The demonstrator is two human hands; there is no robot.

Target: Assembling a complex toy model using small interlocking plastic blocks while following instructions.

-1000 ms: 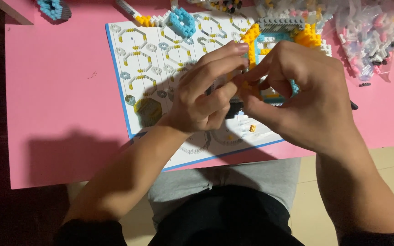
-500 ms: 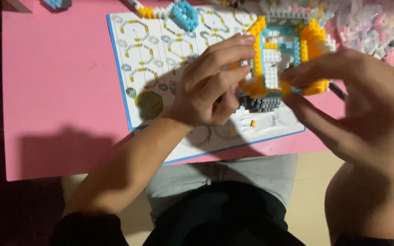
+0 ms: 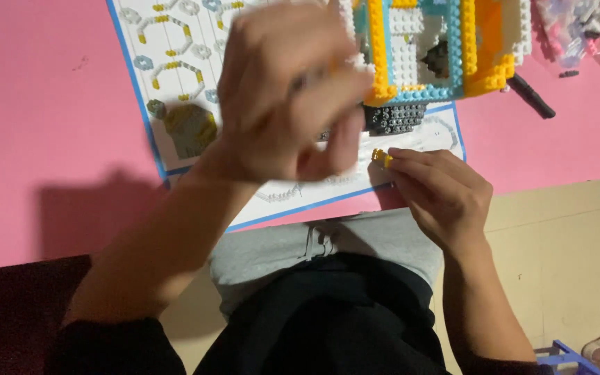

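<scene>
Your left hand (image 3: 289,97) is motion-blurred; its grip cannot be read. It hides part of the instruction sheet (image 3: 175,62). The brick model (image 3: 439,48) and the bag of bricks (image 3: 581,21) are cut by the top edge.

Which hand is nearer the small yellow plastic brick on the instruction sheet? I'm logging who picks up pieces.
Right. The right hand pinches the small yellow plastic brick at its fingertips; the blurred left hand hovers above, apart from it.

Studded plastic brick model (image 3: 439,48) (slightly glossy), matt paper instruction sheet (image 3: 175,76), smooth pink table (image 3: 43,125)
</scene>
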